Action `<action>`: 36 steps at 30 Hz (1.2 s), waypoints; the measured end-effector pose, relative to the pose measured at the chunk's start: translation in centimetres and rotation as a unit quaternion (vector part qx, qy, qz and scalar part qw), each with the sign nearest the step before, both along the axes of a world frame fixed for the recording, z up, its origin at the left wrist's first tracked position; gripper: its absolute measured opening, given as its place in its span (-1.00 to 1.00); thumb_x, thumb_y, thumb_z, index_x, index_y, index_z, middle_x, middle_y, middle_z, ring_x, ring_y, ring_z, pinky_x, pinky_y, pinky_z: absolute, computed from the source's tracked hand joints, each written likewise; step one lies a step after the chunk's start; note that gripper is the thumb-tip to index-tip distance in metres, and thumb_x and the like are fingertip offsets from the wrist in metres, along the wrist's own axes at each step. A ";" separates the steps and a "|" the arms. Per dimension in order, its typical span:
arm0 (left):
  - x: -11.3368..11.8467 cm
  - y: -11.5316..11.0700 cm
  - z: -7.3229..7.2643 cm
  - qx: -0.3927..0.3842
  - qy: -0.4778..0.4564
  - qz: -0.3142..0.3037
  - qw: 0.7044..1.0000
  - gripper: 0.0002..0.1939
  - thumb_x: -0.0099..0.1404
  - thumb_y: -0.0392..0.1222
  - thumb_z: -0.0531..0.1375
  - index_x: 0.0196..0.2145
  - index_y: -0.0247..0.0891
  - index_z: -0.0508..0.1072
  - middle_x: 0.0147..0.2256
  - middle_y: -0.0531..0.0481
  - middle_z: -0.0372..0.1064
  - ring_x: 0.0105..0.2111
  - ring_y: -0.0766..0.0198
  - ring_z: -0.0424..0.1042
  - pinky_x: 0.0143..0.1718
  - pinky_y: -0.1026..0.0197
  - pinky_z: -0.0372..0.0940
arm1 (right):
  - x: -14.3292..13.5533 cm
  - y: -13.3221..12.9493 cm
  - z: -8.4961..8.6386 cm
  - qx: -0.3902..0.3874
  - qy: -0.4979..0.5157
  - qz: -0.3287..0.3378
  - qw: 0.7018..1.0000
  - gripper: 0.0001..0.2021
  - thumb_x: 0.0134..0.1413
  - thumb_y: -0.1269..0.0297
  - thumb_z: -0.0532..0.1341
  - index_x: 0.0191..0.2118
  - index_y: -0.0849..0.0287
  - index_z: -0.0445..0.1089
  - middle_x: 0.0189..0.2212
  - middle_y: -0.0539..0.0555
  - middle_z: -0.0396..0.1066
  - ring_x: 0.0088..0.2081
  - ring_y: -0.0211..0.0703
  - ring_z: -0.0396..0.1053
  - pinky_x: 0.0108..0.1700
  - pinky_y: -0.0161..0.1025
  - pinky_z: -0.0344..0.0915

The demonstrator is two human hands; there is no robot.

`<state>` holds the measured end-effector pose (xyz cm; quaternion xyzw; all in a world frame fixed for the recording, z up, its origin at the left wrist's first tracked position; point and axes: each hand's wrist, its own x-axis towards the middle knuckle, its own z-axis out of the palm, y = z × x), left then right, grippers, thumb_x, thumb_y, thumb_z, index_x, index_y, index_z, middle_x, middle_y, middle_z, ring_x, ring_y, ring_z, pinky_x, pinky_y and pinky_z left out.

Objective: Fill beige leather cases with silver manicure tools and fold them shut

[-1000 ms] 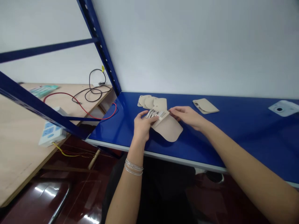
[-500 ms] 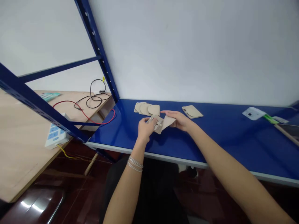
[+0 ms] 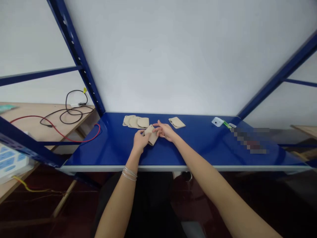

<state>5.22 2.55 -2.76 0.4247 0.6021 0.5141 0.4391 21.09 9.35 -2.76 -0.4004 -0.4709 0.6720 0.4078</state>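
Over the blue shelf, my left hand (image 3: 141, 141) is closed around the lower left side of a small beige folded pouch (image 3: 152, 138), which is tilted. My right hand (image 3: 165, 130) is at the pouch's upper right edge, fingers apart, fingertips touching or just beside its flap. The flap lies folded over, so the inside is hidden. Just behind my left hand, several similar beige pouches (image 3: 143, 122) lie in an overlapping row. Another beige pouch (image 3: 177, 122) lies alone behind my right hand.
The blue shelf (image 3: 205, 148) has blue uprights (image 3: 81, 66) at both ends. On its right lie a white tag-like item (image 3: 217, 121) with a green strip and a pixelated patch. To the left, a wooden table (image 3: 37, 112) carries black cable (image 3: 66, 112), red cable (image 3: 56, 130) and a power strip (image 3: 12, 160).
The pouch was spread with its flap lifted in my right hand; now it is folded over. My right hand has loosened from the flap. The view has swung right.
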 end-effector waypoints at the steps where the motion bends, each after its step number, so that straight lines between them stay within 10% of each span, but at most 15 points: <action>1: -0.1 0.0 -0.1 0.001 0.002 0.006 1.000 -0.47 -0.05 -0.12 0.37 -0.12 -0.42 0.46 -0.28 -0.22 0.50 -0.32 0.12 0.48 -0.29 0.15 0.36 | -0.1 -0.1 0.0 0.007 0.000 -0.011 1.000 -0.57 0.19 -0.03 0.18 -0.15 0.33 0.41 -0.49 0.16 0.52 -0.67 -0.36 0.30 -0.76 -0.45 -0.06; 13: -1.6 -0.8 0.8 0.008 -0.033 -0.008 0.999 -0.65 -0.01 -0.25 0.25 -0.20 -0.34 0.51 -0.35 -0.11 0.51 -0.37 0.17 0.47 -0.34 0.21 0.35 | 1.1 1.3 0.2 -0.017 0.008 0.080 0.997 -0.65 0.05 0.06 0.32 -0.27 0.32 0.43 -0.72 -0.18 0.08 -0.75 -0.51 -0.16 -0.76 -0.47 -0.30; 21: -2.8 -0.5 1.3 -0.004 -0.054 -0.045 0.997 -0.71 -0.03 -0.27 0.27 -0.27 -0.30 0.51 -0.42 -0.04 0.48 -0.46 0.25 0.41 -0.39 0.23 0.31 | 0.1 0.6 0.1 0.052 -0.019 0.036 0.998 -0.63 -0.09 0.02 0.39 -0.32 0.25 0.46 -0.70 -0.19 0.00 -0.69 -0.46 -0.13 -0.71 -0.43 -0.21; 31: -2.3 -0.8 1.6 -0.053 -0.098 -0.054 0.992 -0.75 -0.03 -0.28 0.27 -0.31 -0.30 0.45 -0.41 -0.06 0.44 -0.44 0.24 0.41 -0.39 0.21 0.31 | -0.7 0.4 -0.3 0.107 -0.104 0.012 0.989 -0.67 -0.26 0.18 0.46 -0.32 0.24 0.54 -0.45 0.03 0.50 -0.44 -0.29 0.36 -0.34 -0.32 0.27; 36: -2.2 -1.2 1.5 -0.028 0.064 -0.044 0.997 -0.81 -0.02 -0.16 0.30 -0.51 -0.31 0.39 -0.53 0.00 0.36 -0.52 0.31 0.30 -0.47 0.27 0.21 | -0.9 0.0 0.0 0.134 -0.155 0.011 0.979 -0.71 -0.23 0.22 0.43 -0.31 0.26 0.55 -0.44 0.05 0.52 -0.44 -0.26 0.38 -0.32 -0.29 0.29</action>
